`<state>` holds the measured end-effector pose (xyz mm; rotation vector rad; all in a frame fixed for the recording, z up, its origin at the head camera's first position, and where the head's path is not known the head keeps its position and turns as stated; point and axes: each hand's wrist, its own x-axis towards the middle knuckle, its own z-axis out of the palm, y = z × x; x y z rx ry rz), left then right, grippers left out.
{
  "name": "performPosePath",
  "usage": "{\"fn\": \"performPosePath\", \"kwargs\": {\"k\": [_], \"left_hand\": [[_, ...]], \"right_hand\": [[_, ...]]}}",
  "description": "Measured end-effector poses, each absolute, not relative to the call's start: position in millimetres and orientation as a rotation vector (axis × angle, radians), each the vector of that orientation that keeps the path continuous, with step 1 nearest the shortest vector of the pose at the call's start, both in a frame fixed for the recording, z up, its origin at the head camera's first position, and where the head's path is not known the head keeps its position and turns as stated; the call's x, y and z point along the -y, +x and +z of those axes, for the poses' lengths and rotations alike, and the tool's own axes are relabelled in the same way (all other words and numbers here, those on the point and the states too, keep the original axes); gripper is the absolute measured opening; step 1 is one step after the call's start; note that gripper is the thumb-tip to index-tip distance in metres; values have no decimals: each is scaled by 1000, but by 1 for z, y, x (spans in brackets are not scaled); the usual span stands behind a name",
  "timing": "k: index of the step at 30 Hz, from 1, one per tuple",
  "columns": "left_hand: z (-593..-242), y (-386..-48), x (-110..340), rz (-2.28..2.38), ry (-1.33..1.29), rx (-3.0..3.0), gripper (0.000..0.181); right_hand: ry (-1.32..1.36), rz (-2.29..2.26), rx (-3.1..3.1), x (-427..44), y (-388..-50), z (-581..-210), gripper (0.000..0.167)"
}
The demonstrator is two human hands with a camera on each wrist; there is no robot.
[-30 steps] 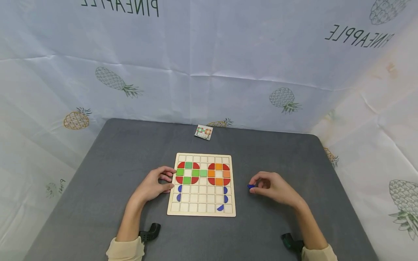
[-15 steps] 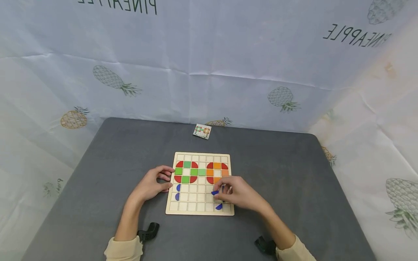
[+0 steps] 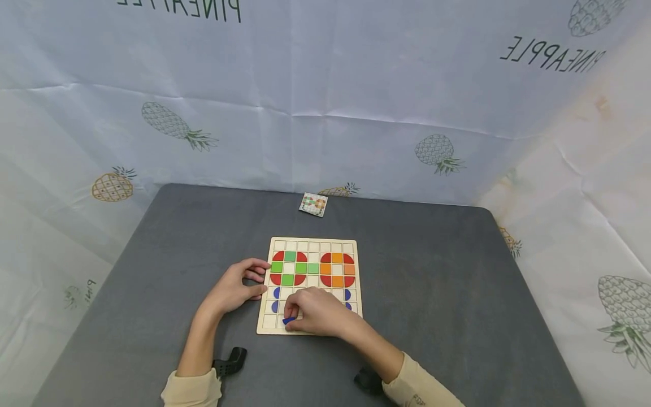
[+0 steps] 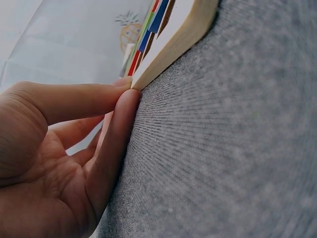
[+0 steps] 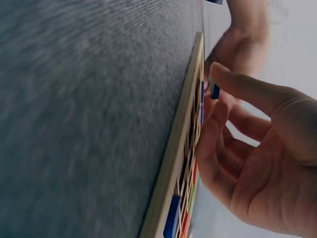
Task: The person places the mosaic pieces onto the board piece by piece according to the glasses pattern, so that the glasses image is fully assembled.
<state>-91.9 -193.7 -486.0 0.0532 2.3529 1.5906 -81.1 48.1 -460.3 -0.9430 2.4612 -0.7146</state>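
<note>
A square wooden grid board [image 3: 313,247] lies on the table, bearing red quarter-round, green and orange square pieces in its upper rows. Blue half-round pieces [image 3: 276,293] sit near its left edge, others [image 3: 347,294] near the right. Above the lower-left cells, my right hand [image 3: 320,311] pinches another blue half-round piece [image 3: 288,320] between thumb and fingers; the right wrist view shows this blue piece [image 5: 215,92] at the thumb tip. My left hand [image 3: 231,288] touches the board's left edge with thumb and fingertips. The right hand and forearm cover the board's lower right part.
A small pattern card [image 3: 313,204] printed with coloured shapes lies at the table's far edge. The dark grey table [image 3: 432,265] surrounds the board. A pineapple-print curtain [image 3: 325,73] hangs behind and at both sides. Both wrists wear black camera mounts [image 3: 231,362].
From the table right of the board, my right hand has carried the blue half-round piece leftward across it to the lower-left cells. My left hand stays at the board's edge.
</note>
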Motion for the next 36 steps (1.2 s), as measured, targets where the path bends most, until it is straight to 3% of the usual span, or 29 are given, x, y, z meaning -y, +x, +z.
{"fn": "performPosePath", "kwargs": {"k": [25, 36], "left_hand": [[-489, -97, 192, 1595, 90, -2352, 49], [-478, -99, 196, 1505, 122, -2375, 48]], "right_hand": [[-934, -676, -2552, -37, -86, -461, 21], [-671, -1024, -2753, -102, -123, -440, 37]]}}
